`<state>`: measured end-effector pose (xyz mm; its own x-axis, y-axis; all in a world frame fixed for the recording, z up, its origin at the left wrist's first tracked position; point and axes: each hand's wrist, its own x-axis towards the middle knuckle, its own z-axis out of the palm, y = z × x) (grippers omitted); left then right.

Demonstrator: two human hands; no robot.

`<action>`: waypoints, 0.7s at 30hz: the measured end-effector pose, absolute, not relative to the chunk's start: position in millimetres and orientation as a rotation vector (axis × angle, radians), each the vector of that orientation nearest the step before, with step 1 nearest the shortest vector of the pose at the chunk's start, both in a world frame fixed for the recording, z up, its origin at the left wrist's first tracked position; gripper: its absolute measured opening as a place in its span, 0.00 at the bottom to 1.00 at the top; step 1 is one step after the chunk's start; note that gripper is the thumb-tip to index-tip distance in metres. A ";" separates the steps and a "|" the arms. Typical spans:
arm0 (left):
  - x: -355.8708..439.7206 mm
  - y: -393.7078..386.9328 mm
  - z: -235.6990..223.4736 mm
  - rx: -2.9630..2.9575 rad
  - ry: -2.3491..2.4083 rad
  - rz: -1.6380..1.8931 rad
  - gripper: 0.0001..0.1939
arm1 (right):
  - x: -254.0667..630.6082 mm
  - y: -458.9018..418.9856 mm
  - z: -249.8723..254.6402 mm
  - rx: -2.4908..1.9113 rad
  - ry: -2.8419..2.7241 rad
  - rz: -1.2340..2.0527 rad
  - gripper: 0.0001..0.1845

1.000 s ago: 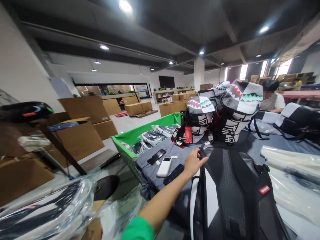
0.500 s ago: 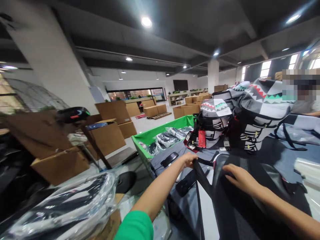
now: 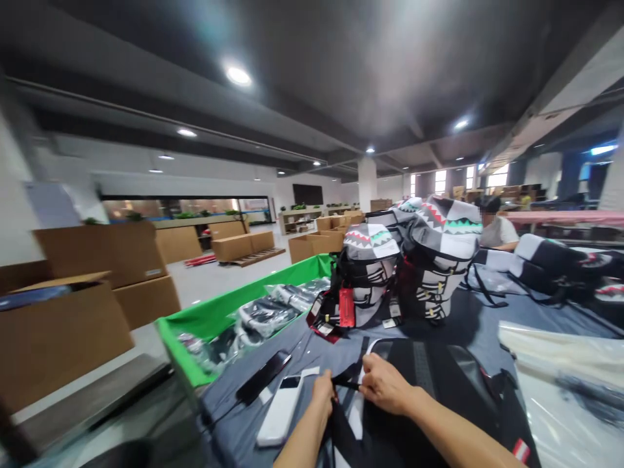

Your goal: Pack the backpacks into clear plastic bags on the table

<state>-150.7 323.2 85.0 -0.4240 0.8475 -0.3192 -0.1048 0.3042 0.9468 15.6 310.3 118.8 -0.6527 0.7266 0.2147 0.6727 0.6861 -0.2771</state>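
Note:
A black backpack [image 3: 451,374] with white edging lies on the grey cloth-covered table in front of me. My left hand [image 3: 323,392] is closed around its black strap [image 3: 348,383] at the bag's left side. My right hand [image 3: 385,383] pinches the same strap a little farther right, above the bag's edge. A short stretch of strap runs between the two hands. Left of my left hand lie a white device with a small dark screen [image 3: 283,413] and a black phone-like object [image 3: 263,377].
Checkered backpacks with zigzag trim [image 3: 441,253] stand behind the bag. A green bin [image 3: 168,341] at the left holds plastic-wrapped bags. Clear plastic bags [image 3: 550,370] lie on the right. Cardboard boxes [image 3: 73,325] stand on the floor. A person [image 3: 502,233] is beyond the table.
The view has turned right. My right hand has moved from resting on the backpack to gripping the strap. My left hand, still on the strap, is now lower and nearer the right hand.

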 end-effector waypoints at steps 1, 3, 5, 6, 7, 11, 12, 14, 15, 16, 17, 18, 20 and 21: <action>-150.8 323.3 84.4 0.647 1.596 1.268 0.27 | 22.4 308.8 117.4 -1.103 -2.575 0.274 0.13; -151.3 323.4 91.1 0.598 1.485 1.255 0.28 | 32.5 308.9 117.9 -1.115 -2.500 0.333 0.14; -153.1 322.7 109.8 0.602 1.363 1.264 0.26 | 34.4 313.8 123.5 -1.146 -2.364 0.375 0.11; -154.2 321.9 123.1 0.626 1.288 1.271 0.22 | 31.7 318.0 128.2 -1.154 -2.284 0.388 0.07; -155.2 320.6 138.1 0.672 1.197 1.278 0.18 | 27.1 323.1 133.9 -1.148 -2.208 0.401 0.10; -151.6 312.8 196.7 1.050 0.921 1.347 0.19 | 8.6 344.2 161.2 -1.008 -2.045 0.537 0.26; -148.6 311.4 206.8 1.158 0.922 1.373 0.21 | 9.1 346.8 167.1 -0.983 -2.015 0.579 0.22; -141.0 310.7 218.4 1.293 0.963 1.405 0.24 | 19.2 344.2 175.8 -0.966 -1.946 0.641 0.14; -136.4 311.8 220.0 1.314 0.965 1.405 0.26 | 27.8 337.7 177.9 -0.966 -1.911 0.663 0.13; -131.1 313.6 219.2 1.312 0.955 1.399 0.29 | 37.4 327.2 178.3 -0.965 -1.888 0.690 0.11; -125.0 316.2 216.5 1.302 0.941 1.390 0.33 | 47.0 312.4 176.6 -0.958 -1.880 0.731 0.11; -117.9 319.3 212.2 1.295 0.929 1.378 0.36 | 55.7 293.7 172.5 -0.946 -1.883 0.783 0.12; -100.3 325.8 200.0 1.314 0.936 1.341 0.40 | 68.7 247.3 157.3 -0.918 -1.911 0.924 0.16; -90.0 328.9 192.3 1.339 0.954 1.311 0.40 | 73.2 221.8 146.7 -0.921 -1.924 0.992 0.18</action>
